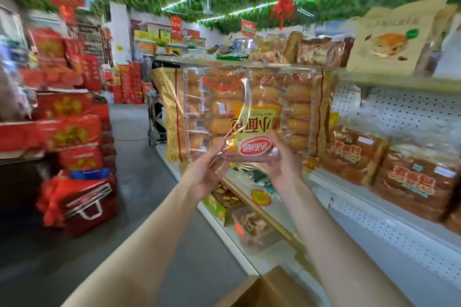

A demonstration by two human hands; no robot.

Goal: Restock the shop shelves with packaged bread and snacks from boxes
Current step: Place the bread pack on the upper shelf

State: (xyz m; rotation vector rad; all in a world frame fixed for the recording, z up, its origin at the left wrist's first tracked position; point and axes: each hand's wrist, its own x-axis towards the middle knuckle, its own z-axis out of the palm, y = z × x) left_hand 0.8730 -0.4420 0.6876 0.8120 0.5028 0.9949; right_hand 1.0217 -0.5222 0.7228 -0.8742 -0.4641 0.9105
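Note:
A large clear bag of small bread rolls with a yellow and red label is held upside down in front of me, just below the top shelf's edge. My left hand grips its lower edge from the left, fingers curled round the plastic. My right hand grips the same edge from the right, thumb over the red logo. An open brown cardboard box shows at the bottom edge.
White shelving runs along the right, holding brown bread packs on the middle shelf and a beige bread bag on top. Snack packs lie on the lower shelf. Stacked red gift boxes line the left; grey floor aisle between.

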